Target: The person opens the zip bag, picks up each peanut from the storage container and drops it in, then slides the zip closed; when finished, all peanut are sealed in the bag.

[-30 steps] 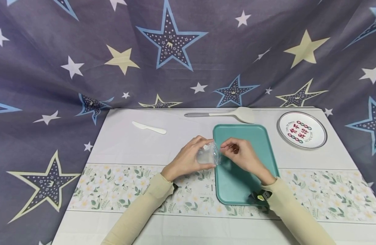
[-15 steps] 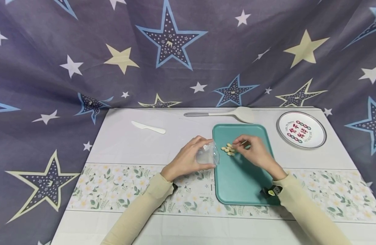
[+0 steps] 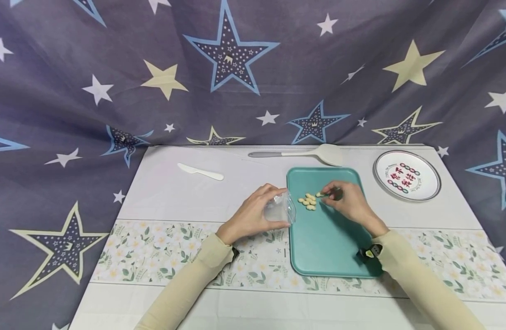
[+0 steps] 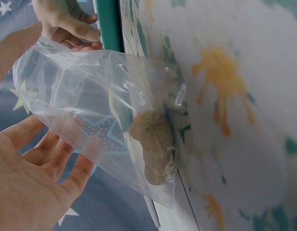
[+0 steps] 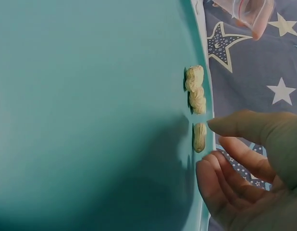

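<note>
My left hand (image 3: 253,211) holds a clear plastic zip bag (image 3: 279,208) by its spread mouth, thumb on one side and fingers on the other. In the left wrist view a peanut (image 4: 153,147) lies at the bottom of the bag. The mouth faces the teal tray (image 3: 331,243). Several unshelled peanuts (image 3: 308,201) lie in a small cluster on the tray. My right hand (image 3: 349,201) is over the tray just right of them, thumb and fingertips apart. A single peanut (image 5: 199,137) rests on the tray between those spread fingertips.
A spatula (image 3: 306,154) with a grey handle lies behind the tray. To the tray's right stands a white plate (image 3: 420,185) with red characters. A white plastic knife (image 3: 200,172) lies at the back left. A star-patterned curtain (image 3: 236,110) hangs behind the table.
My right hand has moved away from the bag's mouth to the right across the tray. The peanuts, hidden behind it at first, now show. The left hand and bag have stayed in place.
</note>
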Tool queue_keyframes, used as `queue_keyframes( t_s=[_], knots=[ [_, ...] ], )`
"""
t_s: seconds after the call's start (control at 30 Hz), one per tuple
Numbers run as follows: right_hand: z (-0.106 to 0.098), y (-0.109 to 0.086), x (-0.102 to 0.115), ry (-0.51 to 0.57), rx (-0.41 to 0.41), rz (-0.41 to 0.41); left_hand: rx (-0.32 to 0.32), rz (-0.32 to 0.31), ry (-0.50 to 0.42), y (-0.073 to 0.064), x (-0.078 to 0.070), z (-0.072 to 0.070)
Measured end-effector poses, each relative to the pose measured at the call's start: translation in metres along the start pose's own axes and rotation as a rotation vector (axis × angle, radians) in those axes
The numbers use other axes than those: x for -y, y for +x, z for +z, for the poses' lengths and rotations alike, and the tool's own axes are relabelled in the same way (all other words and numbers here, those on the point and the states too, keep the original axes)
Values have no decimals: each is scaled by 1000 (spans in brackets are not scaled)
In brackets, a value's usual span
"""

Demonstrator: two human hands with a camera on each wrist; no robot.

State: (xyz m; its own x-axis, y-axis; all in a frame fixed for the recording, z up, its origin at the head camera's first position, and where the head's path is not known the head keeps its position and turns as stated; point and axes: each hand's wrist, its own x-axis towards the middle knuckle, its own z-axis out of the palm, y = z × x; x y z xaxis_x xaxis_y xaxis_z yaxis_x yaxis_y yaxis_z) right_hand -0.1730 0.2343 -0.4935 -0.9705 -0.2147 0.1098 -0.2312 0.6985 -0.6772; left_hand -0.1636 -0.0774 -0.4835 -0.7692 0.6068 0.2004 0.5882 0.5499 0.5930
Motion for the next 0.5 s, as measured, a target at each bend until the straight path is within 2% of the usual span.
queue_keyframes(
  t_s=[0.2,0.5],
  knots=[
    [0,4,0,-26,14,6,9,3,-4,0,-1,0],
    [3,9,0,-43,58,-34,11,-1,5,-1,-1,-1]
  ],
)
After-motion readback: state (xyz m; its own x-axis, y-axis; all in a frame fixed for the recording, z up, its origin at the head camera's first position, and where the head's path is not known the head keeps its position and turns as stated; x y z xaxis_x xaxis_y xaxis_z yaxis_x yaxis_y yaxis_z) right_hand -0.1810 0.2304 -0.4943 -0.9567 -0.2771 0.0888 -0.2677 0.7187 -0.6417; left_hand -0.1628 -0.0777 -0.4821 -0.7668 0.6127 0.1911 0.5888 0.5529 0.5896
